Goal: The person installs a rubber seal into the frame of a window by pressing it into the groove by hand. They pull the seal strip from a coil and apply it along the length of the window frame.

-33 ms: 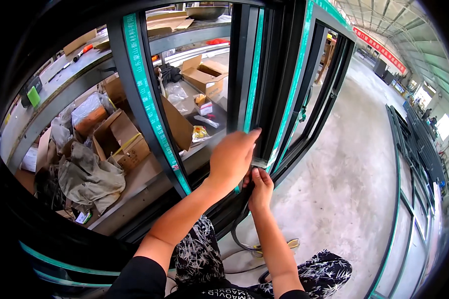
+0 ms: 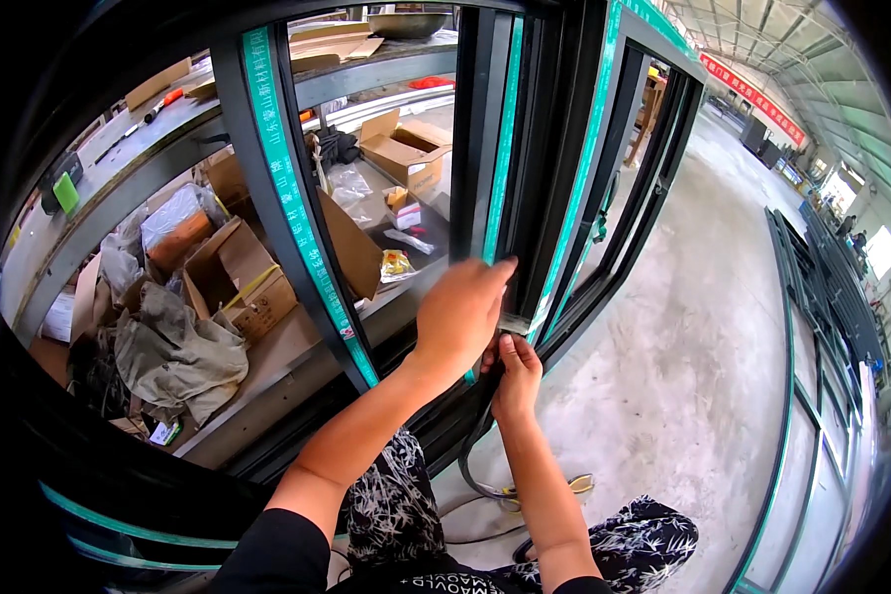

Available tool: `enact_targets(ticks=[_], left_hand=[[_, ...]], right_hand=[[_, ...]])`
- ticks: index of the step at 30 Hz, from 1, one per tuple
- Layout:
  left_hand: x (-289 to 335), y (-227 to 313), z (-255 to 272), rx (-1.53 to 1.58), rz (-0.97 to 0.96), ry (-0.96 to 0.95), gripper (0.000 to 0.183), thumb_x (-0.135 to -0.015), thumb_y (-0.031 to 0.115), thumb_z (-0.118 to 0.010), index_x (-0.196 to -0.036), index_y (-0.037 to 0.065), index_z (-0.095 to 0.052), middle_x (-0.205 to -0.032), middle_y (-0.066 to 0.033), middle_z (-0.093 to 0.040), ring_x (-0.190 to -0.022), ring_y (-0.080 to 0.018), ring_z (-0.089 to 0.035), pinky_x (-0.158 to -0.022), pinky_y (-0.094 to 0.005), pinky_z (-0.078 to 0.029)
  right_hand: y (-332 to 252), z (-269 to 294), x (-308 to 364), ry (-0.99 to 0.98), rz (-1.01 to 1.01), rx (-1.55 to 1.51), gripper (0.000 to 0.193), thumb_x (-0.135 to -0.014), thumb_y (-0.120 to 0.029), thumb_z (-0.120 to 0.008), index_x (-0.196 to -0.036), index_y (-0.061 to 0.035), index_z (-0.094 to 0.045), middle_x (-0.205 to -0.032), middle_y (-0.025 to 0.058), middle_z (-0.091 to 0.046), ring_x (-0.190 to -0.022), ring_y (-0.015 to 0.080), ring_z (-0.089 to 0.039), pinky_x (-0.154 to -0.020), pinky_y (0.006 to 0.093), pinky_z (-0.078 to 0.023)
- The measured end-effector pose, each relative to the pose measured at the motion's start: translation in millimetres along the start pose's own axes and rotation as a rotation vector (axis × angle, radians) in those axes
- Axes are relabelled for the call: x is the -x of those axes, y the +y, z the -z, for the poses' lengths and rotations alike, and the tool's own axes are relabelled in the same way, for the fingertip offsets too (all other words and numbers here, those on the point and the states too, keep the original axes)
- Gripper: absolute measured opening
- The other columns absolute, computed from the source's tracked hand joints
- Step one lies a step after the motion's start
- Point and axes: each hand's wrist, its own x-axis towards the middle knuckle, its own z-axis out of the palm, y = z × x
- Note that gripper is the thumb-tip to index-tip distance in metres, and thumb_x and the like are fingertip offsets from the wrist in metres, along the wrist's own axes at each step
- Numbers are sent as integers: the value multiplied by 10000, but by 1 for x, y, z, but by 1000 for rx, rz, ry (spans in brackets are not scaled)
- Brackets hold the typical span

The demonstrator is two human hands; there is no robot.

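Right fingers [image 2: 511, 348]: pinching strip [image 2: 466, 458] | Left fingers [image 2: 505, 269]: at frame [image 2: 537, 178], grip cannot be told | Risk: strip may twist or snag | Cause: slack below

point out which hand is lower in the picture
The right hand, holding the hanging black strip; the left hand is higher, with a finger stretched out.

White writing stands on the green tape [image 2: 298, 220], on the black shirt [image 2: 406, 580] below this tape, and on the red banner [image 2: 752, 96] to the right of it.
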Motion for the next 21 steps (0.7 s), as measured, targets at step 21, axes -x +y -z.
enact_targets(ticks=[21], left_hand=[[-85, 51, 82, 875, -60, 71, 208, -940, -46, -631, -1114, 51, -571, -1053, -37, -645, -957, -85, -595, -833, -215, -473]], right_hand=[[-150, -73, 21, 29, 1041, 1278, 486, -920, -213, -705, -1350, -29, -576, -1186, 170, -657, -1010, 350, -650, -848, 419, -542]])
